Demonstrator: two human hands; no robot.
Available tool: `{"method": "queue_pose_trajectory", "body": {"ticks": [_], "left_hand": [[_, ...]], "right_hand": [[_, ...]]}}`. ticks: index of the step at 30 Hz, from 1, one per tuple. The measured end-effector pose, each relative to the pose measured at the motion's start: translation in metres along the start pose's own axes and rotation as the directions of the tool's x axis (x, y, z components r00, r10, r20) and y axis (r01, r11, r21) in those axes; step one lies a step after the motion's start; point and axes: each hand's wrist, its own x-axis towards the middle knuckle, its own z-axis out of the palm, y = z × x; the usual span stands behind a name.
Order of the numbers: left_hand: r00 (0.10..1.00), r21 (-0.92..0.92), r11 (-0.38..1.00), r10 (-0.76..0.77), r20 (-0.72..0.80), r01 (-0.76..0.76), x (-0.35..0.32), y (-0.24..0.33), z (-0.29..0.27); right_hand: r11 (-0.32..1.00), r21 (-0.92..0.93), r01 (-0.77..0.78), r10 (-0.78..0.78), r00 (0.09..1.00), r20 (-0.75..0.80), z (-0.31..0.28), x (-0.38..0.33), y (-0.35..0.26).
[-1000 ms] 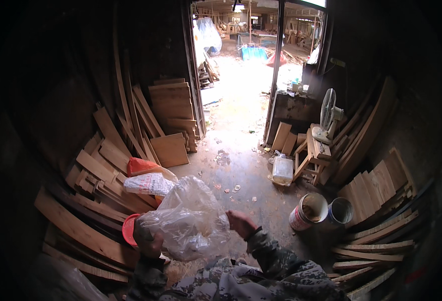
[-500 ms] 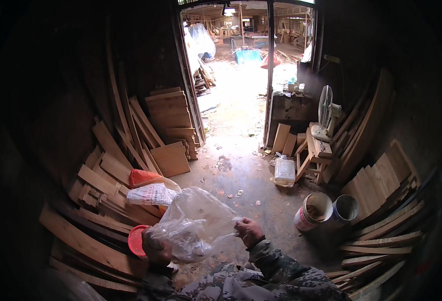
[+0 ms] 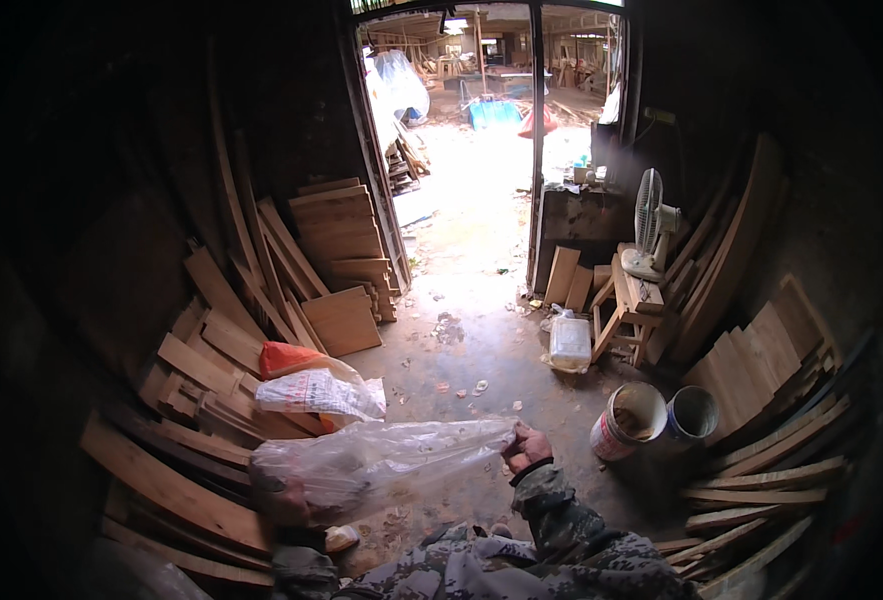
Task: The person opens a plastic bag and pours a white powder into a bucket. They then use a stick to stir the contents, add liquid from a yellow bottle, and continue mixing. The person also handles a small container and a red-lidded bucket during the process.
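A clear plastic bag (image 3: 391, 455) stretches sideways between my two hands, low in front of my body. My right hand (image 3: 528, 448) pinches its right end with fingers pressed together. At the other end my left hand (image 3: 286, 500) is dim and partly covered by the film, its fingers closed around the gathered plastic. Just beyond the bag, a white printed sack (image 3: 306, 392) with an orange-red part (image 3: 286, 358) lies against the wood pieces.
Boards (image 3: 176, 490) are piled along the left, with more planks (image 3: 761, 490) at the right. Two buckets (image 3: 629, 420) stand right of my right hand. Farther off are a white jug (image 3: 569, 343), a fan (image 3: 649, 225) on a wooden stool (image 3: 626, 300), and an open doorway (image 3: 471, 200).
My right hand has moved right and slightly up, my left hand a little left. The bag is drawn out into a long, narrow shape and now covers the red round thing near my left hand.
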Motion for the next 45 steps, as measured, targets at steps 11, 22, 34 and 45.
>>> {"method": "queue_pose_trajectory", "body": {"ticks": [11,22,34,45], "left_hand": [[0.435,-0.210,0.670,0.655,0.617,-0.712,-0.098,0.107,0.051],[0.804,-0.278,0.943,0.306,0.509,-0.183,-0.053,0.126,0.050],[0.885,-0.637,0.657,-0.101,0.455,0.403,-0.020,0.121,0.068],[0.829,-0.701,0.452,-0.208,0.519,0.552,-0.060,0.119,0.045]], "right_hand": [[0.946,-0.254,0.200,-0.047,0.862,0.505,0.157,0.045,0.000],[0.048,-0.249,0.967,0.384,0.213,0.899,0.215,-0.178,0.109],[0.372,-0.732,0.570,-0.196,0.819,0.539,0.184,-0.143,0.036],[0.735,-0.592,0.330,0.166,0.759,0.630,0.133,-0.112,0.034]]}}
